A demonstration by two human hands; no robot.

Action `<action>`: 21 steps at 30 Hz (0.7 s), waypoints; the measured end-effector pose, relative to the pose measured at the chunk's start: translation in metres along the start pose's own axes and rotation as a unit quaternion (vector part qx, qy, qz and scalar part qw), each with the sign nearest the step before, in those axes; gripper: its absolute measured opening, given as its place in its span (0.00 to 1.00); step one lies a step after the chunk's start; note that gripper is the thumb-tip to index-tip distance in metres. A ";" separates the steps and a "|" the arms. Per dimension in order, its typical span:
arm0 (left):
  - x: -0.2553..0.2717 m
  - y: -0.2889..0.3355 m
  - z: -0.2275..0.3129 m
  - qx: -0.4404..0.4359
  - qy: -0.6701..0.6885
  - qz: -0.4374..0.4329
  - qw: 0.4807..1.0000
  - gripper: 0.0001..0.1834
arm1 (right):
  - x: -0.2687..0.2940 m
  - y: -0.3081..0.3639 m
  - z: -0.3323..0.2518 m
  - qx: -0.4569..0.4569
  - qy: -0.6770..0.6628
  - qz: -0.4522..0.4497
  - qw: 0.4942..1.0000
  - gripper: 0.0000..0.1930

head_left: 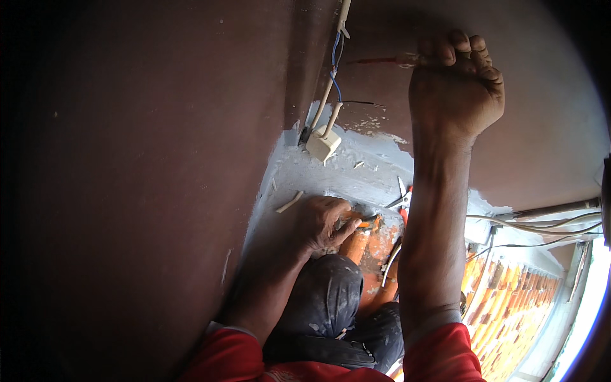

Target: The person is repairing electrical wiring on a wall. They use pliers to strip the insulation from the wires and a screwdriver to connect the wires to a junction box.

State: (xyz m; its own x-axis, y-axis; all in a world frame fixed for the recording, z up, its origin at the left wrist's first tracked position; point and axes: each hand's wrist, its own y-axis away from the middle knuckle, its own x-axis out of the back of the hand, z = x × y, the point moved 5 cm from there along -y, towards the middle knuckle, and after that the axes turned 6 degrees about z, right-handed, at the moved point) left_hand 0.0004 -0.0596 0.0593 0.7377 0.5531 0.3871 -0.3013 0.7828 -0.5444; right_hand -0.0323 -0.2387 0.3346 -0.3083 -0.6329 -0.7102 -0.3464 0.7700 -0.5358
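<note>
Right hand [455,79]: raised at arm's length, fingers fisted round a red wire [375,61]. Left hand [324,223]: low, fingers curled on an orange-handled tool [364,224].

Tool under left hand [324,223] mostly hidden by fingers [347,230].

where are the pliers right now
In the head view the pliers lie on the pale painted ledge near centre, just left of the raised right forearm and right of the left hand, below the small white box.
</note>
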 end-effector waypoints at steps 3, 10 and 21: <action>-0.002 0.001 -0.002 -0.006 0.009 0.009 1.000 0.18 | -0.001 -0.009 0.003 0.014 -0.011 0.017 1.000 0.08; -0.004 0.001 -0.004 -0.004 0.011 0.003 1.000 0.19 | 0.011 -0.017 0.015 0.021 -0.042 0.015 0.999 0.07; -0.006 0.004 -0.007 0.003 0.011 0.008 1.000 0.18 | 0.007 -0.008 0.029 -0.016 0.006 0.036 0.999 0.09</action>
State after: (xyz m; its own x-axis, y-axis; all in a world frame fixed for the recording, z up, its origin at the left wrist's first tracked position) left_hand -0.0007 -0.0615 0.0492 0.7455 0.5593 0.3625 -0.3160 0.7755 -0.5465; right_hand -0.0065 -0.2464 0.3209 -0.3447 -0.5767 -0.7407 -0.3518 0.8109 -0.4677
